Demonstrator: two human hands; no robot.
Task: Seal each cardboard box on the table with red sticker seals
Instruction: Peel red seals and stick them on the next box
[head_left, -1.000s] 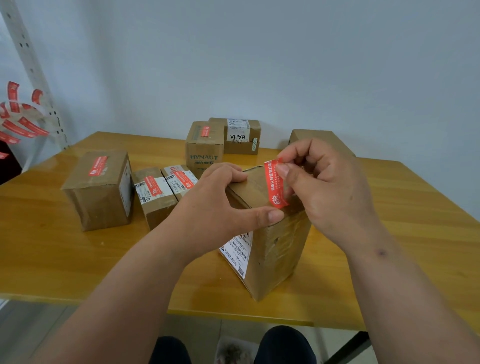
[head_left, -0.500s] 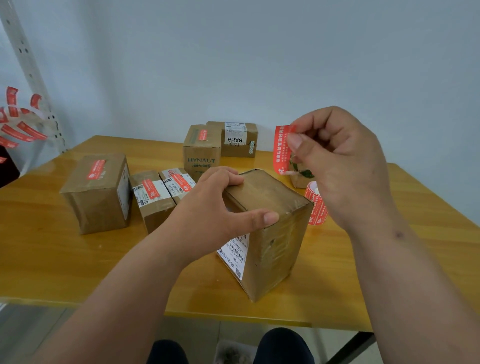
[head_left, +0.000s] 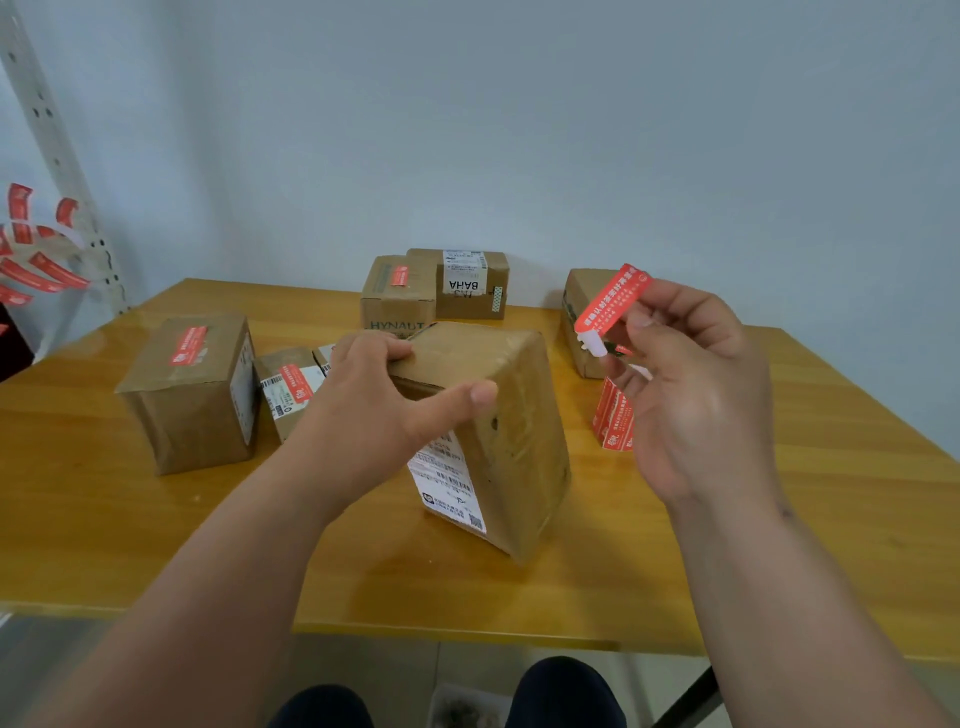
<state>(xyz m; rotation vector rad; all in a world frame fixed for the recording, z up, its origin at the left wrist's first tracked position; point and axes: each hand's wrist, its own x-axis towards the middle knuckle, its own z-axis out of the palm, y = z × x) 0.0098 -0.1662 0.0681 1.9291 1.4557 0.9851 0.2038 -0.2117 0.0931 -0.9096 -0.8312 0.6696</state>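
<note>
The left hand grips the unsealed cardboard box near the worktop's front edge. The right hand has lifted away, pinching a red sticker seal, not yet applied.

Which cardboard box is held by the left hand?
The tall box at the front middle, with a white label on its side. The left hand grips its top edge. Its top carries no red seal, whereas the boxes to its left already do.
</note>
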